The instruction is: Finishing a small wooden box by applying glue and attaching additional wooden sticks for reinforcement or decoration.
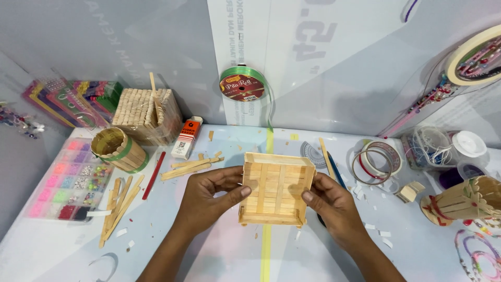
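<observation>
Two hands are closed on a square stick tray (276, 189): left hand (209, 196), right hand (334, 203), thumbs pressed inside.

A craft corner. Loose flat wooden sticks (119, 204), a clear compartmented bead box (65, 180) and transparent tape rolls (377, 159) cover the pale table (219, 256).

Pale matt wooden-stick tray (276, 189); glossy green ribbon spool (243, 83); smooth, faintly shiny tabletop (219, 250).
</observation>
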